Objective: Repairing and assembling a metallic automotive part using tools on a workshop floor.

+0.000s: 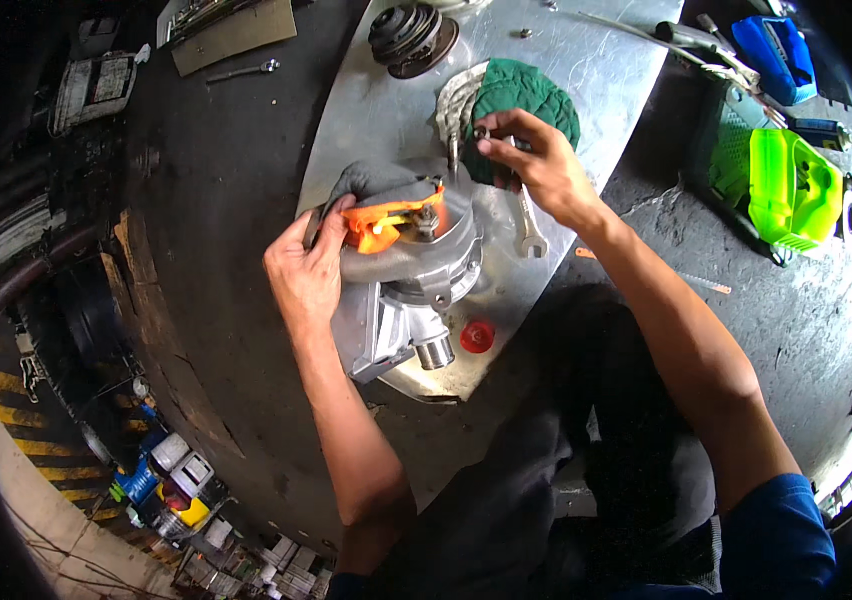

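A silvery cast-metal turbocharger [411, 262] stands on a metal sheet, its short outlet pipe toward me. My left hand [308, 262] is closed on the edge of a grey-and-orange cloth [374, 212], which lies over the turbocharger's upper left side beside a bolt-like fitting [428, 222]. Above and to the right, my right hand [538, 160] pinches a small round metal part [482, 132]; its exact kind is too small to tell. Behind that hand is a bunched green cloth [531, 90]. A wrench [530, 235] lies just below the right hand, partly covered by it.
The shiny metal sheet [601, 60] lies on a dark work surface. A red round cap [477, 337] is near the turbocharger's outlet. Ribbed dark part [408, 35] stands at the back. To the right are a bright green container [796, 190] and a blue one [776, 60]; a ratchet [244, 71] lies left.
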Tool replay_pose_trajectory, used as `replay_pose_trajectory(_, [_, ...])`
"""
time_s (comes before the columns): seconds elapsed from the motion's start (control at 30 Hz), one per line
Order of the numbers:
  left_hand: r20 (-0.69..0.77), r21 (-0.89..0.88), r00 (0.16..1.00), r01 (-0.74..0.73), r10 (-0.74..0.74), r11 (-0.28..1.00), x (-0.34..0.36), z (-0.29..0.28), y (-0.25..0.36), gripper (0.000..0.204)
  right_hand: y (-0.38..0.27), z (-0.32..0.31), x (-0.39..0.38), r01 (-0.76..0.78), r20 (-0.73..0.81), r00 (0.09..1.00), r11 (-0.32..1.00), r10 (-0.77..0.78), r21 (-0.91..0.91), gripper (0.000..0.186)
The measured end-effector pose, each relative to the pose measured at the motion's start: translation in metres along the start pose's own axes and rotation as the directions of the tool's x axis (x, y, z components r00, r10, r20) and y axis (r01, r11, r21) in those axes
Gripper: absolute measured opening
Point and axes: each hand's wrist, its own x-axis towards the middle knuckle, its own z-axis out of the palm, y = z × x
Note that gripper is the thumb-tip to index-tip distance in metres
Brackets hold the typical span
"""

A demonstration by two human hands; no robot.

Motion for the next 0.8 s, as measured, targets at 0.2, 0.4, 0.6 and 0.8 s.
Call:
replay_pose_trajectory(0.2, [-0.057, -0.001, 0.998, 0.028, -0.028, 1.0, -0.011, -0.007, 0.0, 0.022, -0.037, -0.007, -0.06, -0.146, 0.095, 0.989, 0.891, 0.116, 0.43, 0.03])
replay_pose_trajectory(0.4, [-0.081, -0.036, 0.996, 0.02, -0.023, 0.999, -0.012, 0.005, 0.008, 0.022, -0.046, -0.008, -0.065, -0.103, 0.125, 0.991, 0.824, 0.04, 0.557, 0.035])
replay_pose_trajectory(0.6, [-0.06, -0.068, 0.998, 0.001, -0.005, 0.998, -0.014, 0.007, 0.015, 0.022, -0.048, -0.006, -0.069, -0.128, 0.164, 0.986, 0.765, 0.03, 0.632, 0.036])
replay_pose_trajectory(0.8, [-0.048, -0.024, 0.999, 0.007, -0.008, 1.0, -0.013, 0.006, 0.015, 0.023, -0.049, -0.005, -0.069, -0.139, 0.179, 0.984, 0.75, 0.028, 0.647, 0.037])
